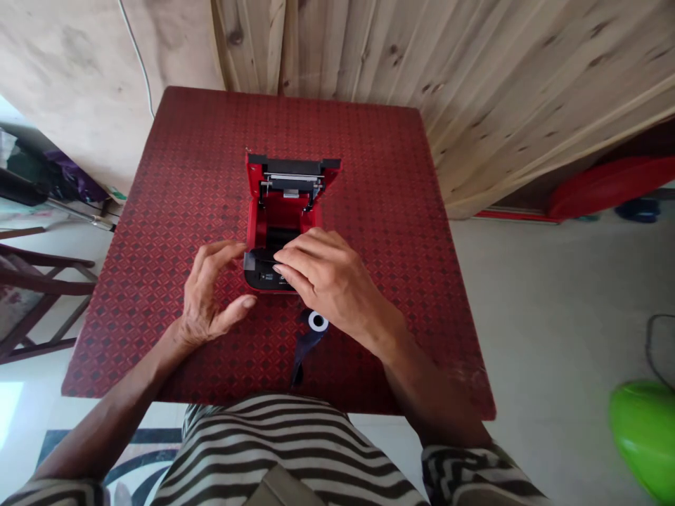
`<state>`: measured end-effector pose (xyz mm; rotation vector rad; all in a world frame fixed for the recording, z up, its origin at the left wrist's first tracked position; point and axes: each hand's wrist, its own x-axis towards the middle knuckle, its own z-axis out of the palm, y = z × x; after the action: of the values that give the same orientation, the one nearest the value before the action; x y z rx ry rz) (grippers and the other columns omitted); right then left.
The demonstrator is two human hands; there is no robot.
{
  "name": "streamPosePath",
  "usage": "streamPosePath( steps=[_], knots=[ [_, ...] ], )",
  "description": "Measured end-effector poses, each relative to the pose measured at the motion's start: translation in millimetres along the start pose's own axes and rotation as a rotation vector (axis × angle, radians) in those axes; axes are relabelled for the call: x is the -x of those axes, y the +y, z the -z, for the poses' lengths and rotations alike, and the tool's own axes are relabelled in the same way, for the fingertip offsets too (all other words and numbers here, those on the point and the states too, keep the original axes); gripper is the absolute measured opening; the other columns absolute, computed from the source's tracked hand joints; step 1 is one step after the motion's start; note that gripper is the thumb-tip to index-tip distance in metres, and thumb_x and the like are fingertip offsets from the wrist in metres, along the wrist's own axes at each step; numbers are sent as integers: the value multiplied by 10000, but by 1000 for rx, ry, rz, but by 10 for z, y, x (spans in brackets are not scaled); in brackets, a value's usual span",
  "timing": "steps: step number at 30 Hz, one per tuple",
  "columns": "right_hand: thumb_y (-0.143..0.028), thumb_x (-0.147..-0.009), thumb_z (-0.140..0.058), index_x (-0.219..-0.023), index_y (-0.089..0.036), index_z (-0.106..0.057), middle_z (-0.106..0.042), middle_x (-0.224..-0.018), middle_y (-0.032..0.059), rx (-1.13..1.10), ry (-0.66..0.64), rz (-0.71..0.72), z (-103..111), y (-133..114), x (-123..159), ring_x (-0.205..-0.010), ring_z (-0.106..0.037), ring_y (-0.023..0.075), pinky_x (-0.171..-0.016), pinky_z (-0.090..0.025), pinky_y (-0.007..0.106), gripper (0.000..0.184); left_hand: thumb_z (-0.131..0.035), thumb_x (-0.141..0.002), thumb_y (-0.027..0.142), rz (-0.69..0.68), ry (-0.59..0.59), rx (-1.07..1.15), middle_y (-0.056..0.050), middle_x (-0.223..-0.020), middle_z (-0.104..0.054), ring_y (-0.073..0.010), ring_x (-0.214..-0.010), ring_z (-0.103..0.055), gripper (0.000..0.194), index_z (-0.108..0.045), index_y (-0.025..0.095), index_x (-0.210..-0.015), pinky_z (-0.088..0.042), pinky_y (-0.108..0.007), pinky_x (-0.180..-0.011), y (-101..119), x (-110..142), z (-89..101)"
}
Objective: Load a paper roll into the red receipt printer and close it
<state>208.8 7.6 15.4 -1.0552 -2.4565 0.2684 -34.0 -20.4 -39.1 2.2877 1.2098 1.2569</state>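
A small red and black printer (285,211) sits open in the middle of the red patterned table (174,176), its lid tilted back. My left hand (211,295) rests at the printer's front left corner, fingers curled and touching its black front edge. My right hand (327,277) lies over the front of the printer with fingers bent down into the open bay; what they hold, if anything, is hidden. A small roll with a white core (318,322) lies on the table under my right wrist, and a dark strip (303,351) trails from it toward me.
A wooden plank wall (422,56) stands behind the table. A dark wooden chair (36,281) is at the left. A green object (643,436) sits on the tiled floor at the lower right, and a red object (606,186) lies by the wall.
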Motion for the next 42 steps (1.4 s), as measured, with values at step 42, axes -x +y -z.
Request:
streamPosePath(
  steps=[42],
  knots=[
    [-80,-1024,-622,-1138,-197,-740,-785,-965,77,159,397,40,-207,-42,332,-925,-682,227,-829,-566,395,201,-780,-797,823,-272,-247,-270,-164,-1445,-581,-411,-1351,-577,891,-586,338,-1519,-498,-632,-1117,-185,-418,24]
  ],
)
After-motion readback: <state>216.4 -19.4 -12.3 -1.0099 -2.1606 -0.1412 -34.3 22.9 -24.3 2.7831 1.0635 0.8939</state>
